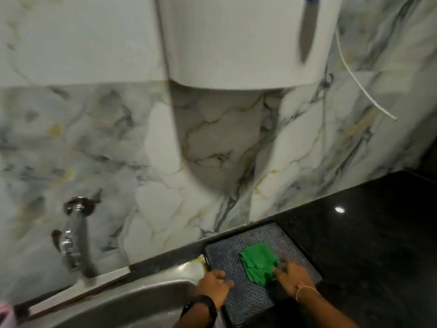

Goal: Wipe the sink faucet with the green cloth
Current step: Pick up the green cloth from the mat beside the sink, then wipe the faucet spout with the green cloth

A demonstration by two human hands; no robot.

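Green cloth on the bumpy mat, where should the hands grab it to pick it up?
Pinch the green cloth at its near edge, where the right hand already touches it. It lies folded flat on the dark mat, so come from above and gather the layers together.

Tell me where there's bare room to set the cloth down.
Free: the black counter right of the mat, up to the wall. Crowded: the mat, holding the cloth and both hands, left, right.
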